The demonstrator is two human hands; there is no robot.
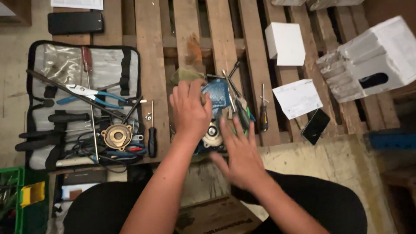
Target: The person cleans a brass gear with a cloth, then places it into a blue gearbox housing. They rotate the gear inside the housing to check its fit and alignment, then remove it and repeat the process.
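Observation:
A blue metal pump-like machine part (218,92) lies on a wooden pallet (151,65) in the middle of the view. My left hand (189,109) rests flat on top of it, fingers spread. Just to the right and lower, my right hand (241,152) hovers with fingers apart beside the part's round pale end cap (212,135). Neither hand grips anything. A few thin tools (237,100) lie against the part's right side.
An open tool roll (82,104) with pliers, screwdrivers and a brass disc (117,136) lies at left. A screwdriver (263,115), white papers (297,98), a dark phone (315,126) and a white box (372,56) are at right. A green crate (17,199) sits bottom left.

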